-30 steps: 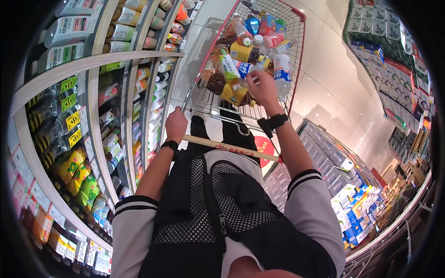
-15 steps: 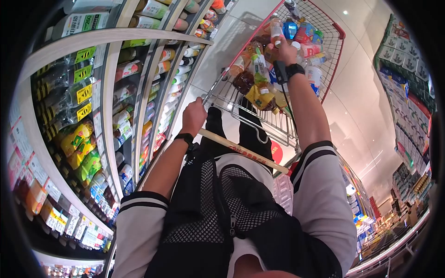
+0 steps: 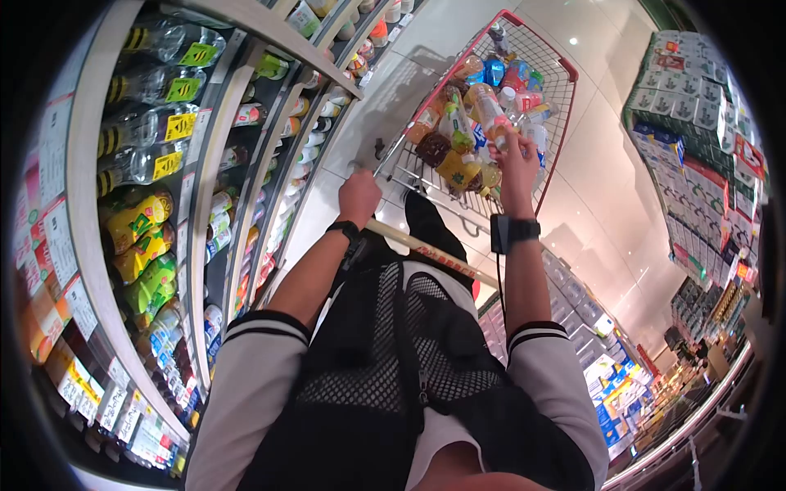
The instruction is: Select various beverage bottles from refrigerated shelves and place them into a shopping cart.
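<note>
My left hand (image 3: 359, 199) is closed on the metal frame at the left end of the shopping cart (image 3: 525, 18), beside its pale handle bar (image 3: 426, 247). Over the cart's basket, my right hand (image 3: 517, 168) has its fingers closed around the cap end of a clear drink bottle (image 3: 485, 103). That bottle lies tilted, its base pointing away from me. Around it are a dark brown bottle (image 3: 433, 150), a green-labelled bottle (image 3: 456, 123), a yellow pack (image 3: 458, 169) and a blue bottle (image 3: 494, 70).
Along my left run shelves (image 3: 78, 213) packed with bottles, including clear ones with yellow and green labels (image 3: 169, 127). Stacked cartons (image 3: 696, 106) stand at the right, across the shiny tiled floor (image 3: 602, 155). Shelved goods (image 3: 610, 385) stand behind me at lower right.
My right hand has come back towards me from the far part of the basket, and the bottle it holds now lies nearer. My left hand stays on the cart. The view has shifted slightly.
</note>
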{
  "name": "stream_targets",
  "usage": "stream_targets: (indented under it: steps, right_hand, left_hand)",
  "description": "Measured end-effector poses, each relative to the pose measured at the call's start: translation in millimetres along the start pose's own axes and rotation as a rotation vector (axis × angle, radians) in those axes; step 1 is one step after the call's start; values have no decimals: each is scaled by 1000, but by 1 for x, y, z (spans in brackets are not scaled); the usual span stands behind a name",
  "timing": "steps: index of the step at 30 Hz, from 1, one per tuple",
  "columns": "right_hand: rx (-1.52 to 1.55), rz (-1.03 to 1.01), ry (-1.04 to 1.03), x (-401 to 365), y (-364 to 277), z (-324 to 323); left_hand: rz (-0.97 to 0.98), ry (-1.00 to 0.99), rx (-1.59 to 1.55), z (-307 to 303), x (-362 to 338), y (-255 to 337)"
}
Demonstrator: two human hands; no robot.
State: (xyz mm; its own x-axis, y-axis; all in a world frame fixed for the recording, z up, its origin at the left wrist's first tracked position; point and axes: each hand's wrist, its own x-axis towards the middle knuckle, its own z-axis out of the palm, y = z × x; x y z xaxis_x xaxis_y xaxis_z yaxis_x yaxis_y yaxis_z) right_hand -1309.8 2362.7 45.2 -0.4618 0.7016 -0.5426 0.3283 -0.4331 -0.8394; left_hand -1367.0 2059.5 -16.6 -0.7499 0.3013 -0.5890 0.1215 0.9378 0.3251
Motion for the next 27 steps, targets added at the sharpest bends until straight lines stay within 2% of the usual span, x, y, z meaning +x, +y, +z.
stream_targets:
  steps: [3,4,5,7,8,10,11,13,14,15,16,17,18,20,21,24,26,27]
  right_hand:
    - [23,-118,-25,-64,-18,3]
    - [-96,-165,-59,-86,-27,7]
    - [-216,-205,-91,-108,-35,10]
    - [-272,-279,-103,-137,-41,14]
    - [-287,-305,-169,-149,-40,15]
    - [-330,-311,-256,-174,-46,28]
    - [-324,-313,-251,-183,-45,37]
    - [-458,-307,-377,-196,-42,53]
    - [-549,-441,-410,-200,-36,60]
    - [-687,-579,-494,-207,-41,70]
    - [-740,-611,-533,-212,-40,79]
    - [-793,-646,-570,-217,-38,87]
    - [-786,-652,-572,-220,-35,93]
    - [-586,-640,-493,-222,-22,105]
    - [-472,-563,-491,-219,-13,107]
    - [-406,-513,-468,-213,3,120]
    - [-359,-288,-490,-216,5,132]
    - [-350,-293,-489,-217,4,138]
  left_hand:
    - [47,53,-149,-10,-8,1]
    - [-11,-54,-193,-7,-2,-4]
    - [7,-56,-193,-2,-1,-11]
    - [320,114,-352,-1,-4,-24]
    - [324,105,-350,2,-5,-30]
    - [294,67,-874,-21,-8,-20]
    - [300,66,-868,-39,-13,-14]
    - [-162,-507,-1740,-79,-23,0]
    - [-163,-503,-1740,-92,-27,1]
    - [-125,-566,-1867,-103,-30,1]
    - [-84,-630,-1991,-109,-31,-3]
    - [-82,-622,-1990,-107,-31,-11]
    - [-67,-553,-2011,-107,-31,-18]
    - [-67,-458,-2133,-110,-32,-32]
    - [-67,-452,-2124,-115,-35,-38]
    - [-74,-421,-2296,-124,-39,-52]
    - [-62,-404,-2325,-126,-37,-61]
    - [-57,-390,-2360,-127,-36,-64]
